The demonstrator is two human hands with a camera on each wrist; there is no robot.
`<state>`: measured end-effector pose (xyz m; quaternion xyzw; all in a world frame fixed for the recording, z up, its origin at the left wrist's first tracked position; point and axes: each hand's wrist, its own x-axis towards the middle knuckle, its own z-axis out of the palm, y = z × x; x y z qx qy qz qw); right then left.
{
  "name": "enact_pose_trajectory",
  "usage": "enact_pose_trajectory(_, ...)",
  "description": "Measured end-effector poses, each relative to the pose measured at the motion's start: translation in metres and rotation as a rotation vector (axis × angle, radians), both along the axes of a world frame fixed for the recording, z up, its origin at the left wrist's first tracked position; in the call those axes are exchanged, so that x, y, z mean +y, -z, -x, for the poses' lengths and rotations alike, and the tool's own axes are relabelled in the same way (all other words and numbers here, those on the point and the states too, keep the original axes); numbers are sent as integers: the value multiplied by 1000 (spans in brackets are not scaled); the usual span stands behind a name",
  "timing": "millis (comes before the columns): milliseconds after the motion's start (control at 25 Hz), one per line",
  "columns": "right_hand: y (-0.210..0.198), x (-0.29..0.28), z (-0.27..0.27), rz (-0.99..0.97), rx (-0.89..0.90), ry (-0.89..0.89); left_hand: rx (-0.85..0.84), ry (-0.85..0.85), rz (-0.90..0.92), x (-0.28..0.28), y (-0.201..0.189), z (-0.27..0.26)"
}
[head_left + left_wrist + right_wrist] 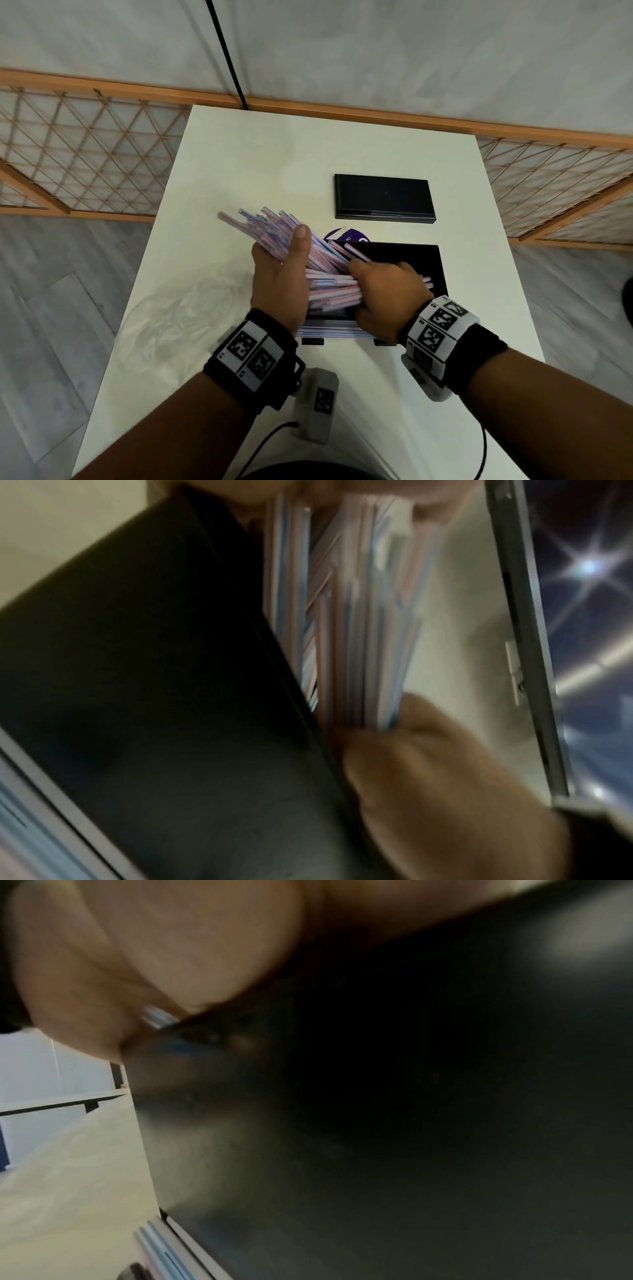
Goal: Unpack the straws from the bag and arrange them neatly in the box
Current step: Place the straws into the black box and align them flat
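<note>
While both hands grip them, the straws (322, 270) sit as a splayed red-and-blue striped bundle over the near-left part of the open black box (428, 267). Left hand (281, 274) wraps the far-left end, thumb on top; right hand (387, 287) clamps the near-right end inside the box. Crumpled clear bag (178, 308) lies left on the white table (274, 154). Black lid (383, 197) lies beyond the box. Wrist views blurred.
</note>
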<state>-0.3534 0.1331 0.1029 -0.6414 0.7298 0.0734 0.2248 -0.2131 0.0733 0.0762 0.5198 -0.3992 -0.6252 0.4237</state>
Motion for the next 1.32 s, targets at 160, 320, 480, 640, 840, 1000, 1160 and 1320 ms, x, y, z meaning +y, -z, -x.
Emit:
enact_pose_trajectory(160,0,-9,-17,70,0,-5,-251,71,101,0,12,-1)
enact_pose_trajectory(320,10,-5,-22,149,-20,74,-175,33,107,-5,18,-5)
enact_pose_trajectory(480,23,3,-12,161,6,82,-221,64,86,1,25,-3)
enact_pose_trajectory(640,23,12,14,63,71,184,-166,62,99,5,28,-6)
enact_pose_trajectory(840,30,6,10,63,-93,163,-160,130,59,4,26,-7)
enact_pose_trajectory(1000,24,11,20,63,-112,158,-526,347,14,4,-1,-36)
enact_pose_trajectory(1160,23,11,20,3,-184,86,-1134,524,197,-1,-54,-58)
enact_pose_trajectory(1320,28,5,19,-18,-271,52,-849,559,271,4,-94,-42)
